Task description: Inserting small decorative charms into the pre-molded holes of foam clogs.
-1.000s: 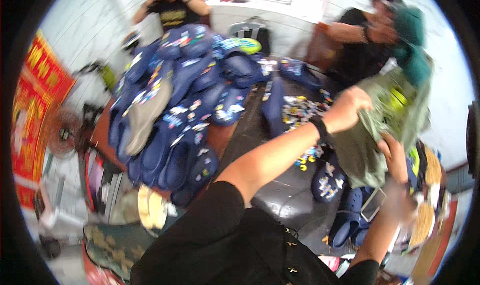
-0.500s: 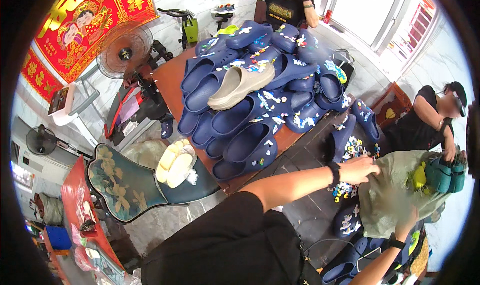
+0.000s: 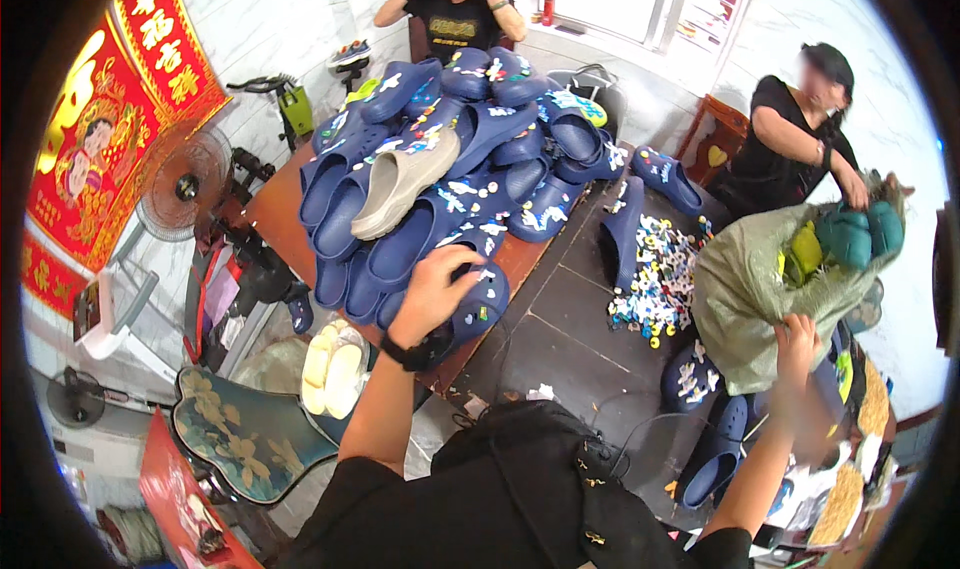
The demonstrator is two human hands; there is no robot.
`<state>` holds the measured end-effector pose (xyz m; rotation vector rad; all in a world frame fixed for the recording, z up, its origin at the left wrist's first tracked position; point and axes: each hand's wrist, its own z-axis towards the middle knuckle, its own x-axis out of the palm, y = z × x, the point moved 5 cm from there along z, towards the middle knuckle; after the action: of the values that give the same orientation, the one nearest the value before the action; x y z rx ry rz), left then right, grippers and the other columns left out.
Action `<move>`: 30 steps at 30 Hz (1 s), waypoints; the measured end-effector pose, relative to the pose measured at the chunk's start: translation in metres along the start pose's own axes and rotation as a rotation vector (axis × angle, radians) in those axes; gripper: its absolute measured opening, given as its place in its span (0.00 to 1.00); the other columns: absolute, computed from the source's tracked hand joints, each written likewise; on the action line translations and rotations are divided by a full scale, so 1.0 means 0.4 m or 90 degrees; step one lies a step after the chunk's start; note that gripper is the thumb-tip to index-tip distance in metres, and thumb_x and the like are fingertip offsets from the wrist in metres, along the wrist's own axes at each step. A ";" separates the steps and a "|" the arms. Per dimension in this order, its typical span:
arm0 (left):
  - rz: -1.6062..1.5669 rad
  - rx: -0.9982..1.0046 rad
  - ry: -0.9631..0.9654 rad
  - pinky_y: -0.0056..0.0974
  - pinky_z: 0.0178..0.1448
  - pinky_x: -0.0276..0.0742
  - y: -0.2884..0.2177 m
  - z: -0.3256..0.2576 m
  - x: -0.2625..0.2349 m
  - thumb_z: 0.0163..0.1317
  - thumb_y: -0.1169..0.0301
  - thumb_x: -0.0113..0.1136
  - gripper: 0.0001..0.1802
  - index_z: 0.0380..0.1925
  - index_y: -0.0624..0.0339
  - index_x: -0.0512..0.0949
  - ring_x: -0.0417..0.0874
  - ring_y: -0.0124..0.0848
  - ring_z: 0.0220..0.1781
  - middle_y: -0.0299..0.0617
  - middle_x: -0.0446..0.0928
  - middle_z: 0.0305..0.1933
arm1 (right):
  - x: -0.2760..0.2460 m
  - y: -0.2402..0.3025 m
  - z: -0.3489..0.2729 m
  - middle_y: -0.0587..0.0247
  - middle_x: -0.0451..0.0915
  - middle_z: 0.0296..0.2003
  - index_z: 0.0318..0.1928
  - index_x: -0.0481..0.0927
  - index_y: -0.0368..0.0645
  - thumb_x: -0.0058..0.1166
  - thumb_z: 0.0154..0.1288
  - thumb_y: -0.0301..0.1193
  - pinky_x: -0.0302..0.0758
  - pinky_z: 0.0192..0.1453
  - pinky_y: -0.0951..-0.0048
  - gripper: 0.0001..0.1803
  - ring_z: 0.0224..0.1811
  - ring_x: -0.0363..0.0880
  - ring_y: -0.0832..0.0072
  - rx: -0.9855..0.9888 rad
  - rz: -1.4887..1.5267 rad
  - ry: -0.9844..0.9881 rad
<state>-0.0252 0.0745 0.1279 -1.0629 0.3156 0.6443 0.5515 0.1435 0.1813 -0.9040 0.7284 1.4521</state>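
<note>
My left hand (image 3: 435, 291) hovers at the near end of a pile of navy clogs on the wooden table (image 3: 270, 194); its fingers are curved with a gap to the thumb, and it holds nothing I can see. Just beside it is a navy clog (image 3: 482, 307) with small charms. A single beige clog (image 3: 400, 181) lies on top of the pile. On the right, my right hand (image 3: 797, 344) pinches the near edge of a pale green woven sack (image 3: 735, 314). Teal clogs (image 3: 848, 234) and a lime-green clog (image 3: 800, 254) show in its mouth.
Many small colourful shoe charms (image 3: 660, 274) are heaped on the dark tabletop (image 3: 560, 339), with loose navy clogs around them. A co-worker (image 3: 800, 139) at the right reaches into the sack. Another person (image 3: 450, 19) sits behind the pile. A chair (image 3: 245, 434) and pale yellow slippers (image 3: 333, 369) are at left.
My left hand has left the sack's side and swung left to the clog pile. My right hand has moved up to the sack's edge. The whole view has turned rightward.
</note>
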 end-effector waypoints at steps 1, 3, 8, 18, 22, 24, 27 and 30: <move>-0.007 -0.026 -0.044 0.39 0.52 0.74 0.008 -0.020 -0.031 0.54 0.74 0.63 0.10 0.37 0.61 0.80 0.81 0.40 0.47 0.47 0.80 0.43 | -0.003 0.009 -0.004 0.64 0.75 0.39 0.39 0.76 0.46 0.59 0.54 0.28 0.61 0.58 0.56 0.11 0.51 0.70 0.62 0.001 0.017 -0.007; -0.037 -0.113 -0.082 0.37 0.50 0.75 0.018 -0.051 -0.078 0.55 0.76 0.62 0.10 0.38 0.62 0.80 0.81 0.36 0.46 0.45 0.80 0.43 | -0.012 0.024 -0.015 0.65 0.75 0.42 0.40 0.77 0.46 0.59 0.54 0.28 0.60 0.59 0.56 0.12 0.52 0.70 0.62 0.020 0.023 0.016; -0.022 -0.180 -0.236 0.35 0.48 0.76 0.067 -0.086 -0.164 0.56 0.78 0.61 0.11 0.41 0.63 0.80 0.81 0.33 0.45 0.43 0.80 0.43 | 0.011 0.026 -0.041 0.65 0.76 0.44 0.44 0.77 0.48 0.60 0.53 0.28 0.59 0.60 0.56 0.15 0.55 0.68 0.63 0.008 0.056 0.024; 0.303 -0.107 -0.399 0.45 0.56 0.68 0.126 -0.060 -0.268 0.50 0.76 0.62 0.16 0.42 0.58 0.78 0.77 0.46 0.49 0.47 0.79 0.44 | 0.221 -0.180 -0.166 0.53 0.67 0.59 0.46 0.77 0.46 0.61 0.49 0.26 0.60 0.64 0.52 0.19 0.65 0.59 0.52 -0.046 0.102 -0.009; 0.297 -0.106 -0.408 0.44 0.57 0.68 0.149 -0.075 -0.253 0.49 0.77 0.63 0.17 0.42 0.59 0.78 0.76 0.44 0.50 0.46 0.79 0.45 | 0.114 -0.049 -0.159 0.49 0.60 0.65 0.44 0.77 0.42 0.61 0.48 0.21 0.57 0.68 0.53 0.19 0.67 0.56 0.48 -0.018 0.128 0.004; 0.296 -0.113 -0.422 0.44 0.58 0.67 0.149 -0.075 -0.245 0.48 0.78 0.63 0.18 0.42 0.59 0.77 0.74 0.45 0.50 0.46 0.77 0.43 | 0.104 -0.049 -0.183 0.49 0.59 0.66 0.43 0.77 0.42 0.61 0.47 0.20 0.57 0.68 0.53 0.19 0.67 0.55 0.48 -0.019 0.130 -0.011; 0.307 -0.145 -0.418 0.43 0.60 0.66 0.155 -0.093 -0.249 0.50 0.76 0.63 0.18 0.44 0.58 0.78 0.74 0.45 0.52 0.46 0.78 0.46 | 0.094 -0.041 -0.210 0.50 0.58 0.67 0.43 0.77 0.42 0.60 0.47 0.20 0.56 0.68 0.52 0.18 0.67 0.54 0.48 0.012 0.162 0.007; 0.296 -0.128 -0.430 0.43 0.61 0.65 0.157 -0.100 -0.241 0.49 0.76 0.63 0.18 0.43 0.59 0.78 0.74 0.45 0.53 0.46 0.78 0.47 | 0.108 -0.062 -0.264 0.49 0.61 0.65 0.44 0.78 0.42 0.60 0.49 0.22 0.55 0.69 0.53 0.18 0.66 0.56 0.48 0.040 0.169 0.034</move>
<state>-0.1370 0.0273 0.1165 -0.9012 -0.1039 1.4286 0.5888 0.0768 0.0932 -0.8234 0.9571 1.6317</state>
